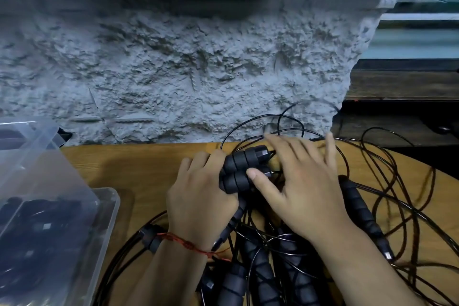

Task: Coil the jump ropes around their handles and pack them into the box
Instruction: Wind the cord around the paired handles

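Note:
My left hand (198,196) grips a pair of black ribbed jump rope handles (244,166) held side by side above the wooden table (139,164). My right hand (300,189) lies over their cable ends, thumb pressed on the nearer handle, fingers spread across the thin black cable (250,123) that loops out behind. Whether the right hand pinches the cable is hidden. Several more black handles (360,211) and tangled cables lie under and around my wrists. A clear plastic box (49,231) at the left holds dark coiled ropes.
A rough grey wall (173,69) rises right behind the table's far edge. The box's clear lid (27,141) stands open at far left. Loose cable loops (397,181) spread over the table's right side and past its curved edge. A dark shelf (402,87) sits at the right.

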### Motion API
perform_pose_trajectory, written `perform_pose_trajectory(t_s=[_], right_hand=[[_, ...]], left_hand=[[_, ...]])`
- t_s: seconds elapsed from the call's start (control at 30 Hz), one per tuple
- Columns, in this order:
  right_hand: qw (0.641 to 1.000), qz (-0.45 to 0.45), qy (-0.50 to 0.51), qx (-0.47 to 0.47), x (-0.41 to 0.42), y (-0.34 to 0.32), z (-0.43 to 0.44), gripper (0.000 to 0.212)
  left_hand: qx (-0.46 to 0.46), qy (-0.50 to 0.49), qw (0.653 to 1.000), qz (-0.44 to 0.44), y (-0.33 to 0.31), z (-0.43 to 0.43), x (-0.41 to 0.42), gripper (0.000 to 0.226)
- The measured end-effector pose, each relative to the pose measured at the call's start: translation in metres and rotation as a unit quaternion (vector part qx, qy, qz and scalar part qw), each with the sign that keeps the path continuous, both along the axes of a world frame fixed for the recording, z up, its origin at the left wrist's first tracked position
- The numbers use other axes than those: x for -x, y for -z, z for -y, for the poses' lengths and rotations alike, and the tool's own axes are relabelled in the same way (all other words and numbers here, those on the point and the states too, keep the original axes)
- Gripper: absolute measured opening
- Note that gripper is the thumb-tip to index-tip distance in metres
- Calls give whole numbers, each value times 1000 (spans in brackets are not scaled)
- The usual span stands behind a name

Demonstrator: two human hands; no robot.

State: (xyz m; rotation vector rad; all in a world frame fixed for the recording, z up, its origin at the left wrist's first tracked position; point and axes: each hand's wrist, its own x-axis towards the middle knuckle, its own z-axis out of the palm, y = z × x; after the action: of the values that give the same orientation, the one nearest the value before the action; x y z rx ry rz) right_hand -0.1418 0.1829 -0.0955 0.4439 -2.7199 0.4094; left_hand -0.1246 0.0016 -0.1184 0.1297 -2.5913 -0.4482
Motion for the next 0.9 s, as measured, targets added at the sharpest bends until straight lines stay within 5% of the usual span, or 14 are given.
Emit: perform_pose_trajectory(t_s=[0.33, 0.9], right_hand=[[995, 86, -18, 56, 2, 13, 3, 103], [984, 124, -67, 106, 0, 14, 6, 86]], left_hand=[[6, 32, 998, 53, 4, 4, 2, 44], [10, 24, 997, 71, 4, 5, 1, 48]])
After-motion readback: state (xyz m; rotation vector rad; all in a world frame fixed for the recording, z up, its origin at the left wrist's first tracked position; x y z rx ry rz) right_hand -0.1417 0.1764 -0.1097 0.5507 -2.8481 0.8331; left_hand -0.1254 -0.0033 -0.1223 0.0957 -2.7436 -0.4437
